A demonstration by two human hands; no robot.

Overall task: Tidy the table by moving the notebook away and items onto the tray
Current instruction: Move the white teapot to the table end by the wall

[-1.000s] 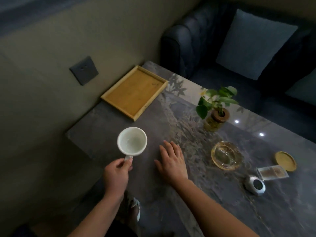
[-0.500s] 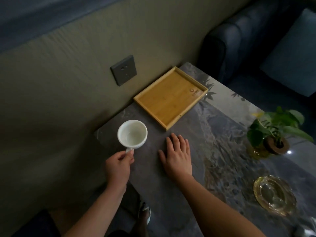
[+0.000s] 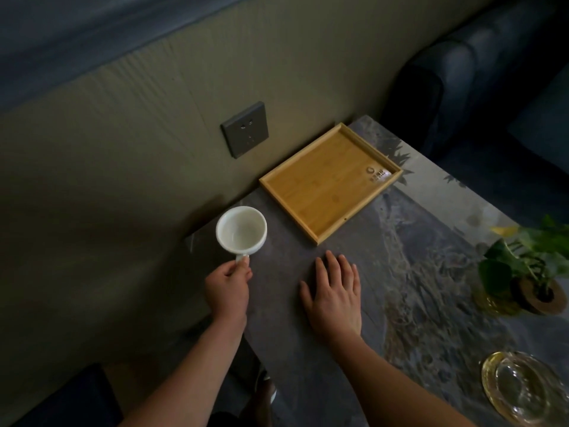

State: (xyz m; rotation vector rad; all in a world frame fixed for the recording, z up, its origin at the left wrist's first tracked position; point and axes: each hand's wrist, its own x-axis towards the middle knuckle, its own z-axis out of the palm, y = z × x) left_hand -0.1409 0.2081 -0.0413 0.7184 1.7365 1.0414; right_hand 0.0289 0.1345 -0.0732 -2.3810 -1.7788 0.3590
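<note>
A white empty mug (image 3: pixel 241 230) hangs above the near left corner of the dark marble table (image 3: pixel 400 272). My left hand (image 3: pixel 228 286) is shut on its handle. The bamboo tray (image 3: pixel 331 181) lies against the wall, up and right of the mug, with nothing in it. My right hand (image 3: pixel 334 292) rests flat on the table just in front of the tray, fingers spread and holding nothing. No notebook is in view.
A small potted plant (image 3: pixel 529 272) in a glass jar stands at the right edge. A glass ashtray (image 3: pixel 529 389) sits at the bottom right. A wall socket (image 3: pixel 245 129) is above the tray, and a dark sofa (image 3: pixel 462 72) lies beyond the table.
The view has swung left, so the tray sits more central and the items at the right have left the frame. The mug has lifted slightly towards the tray. My right hand stays flat.
</note>
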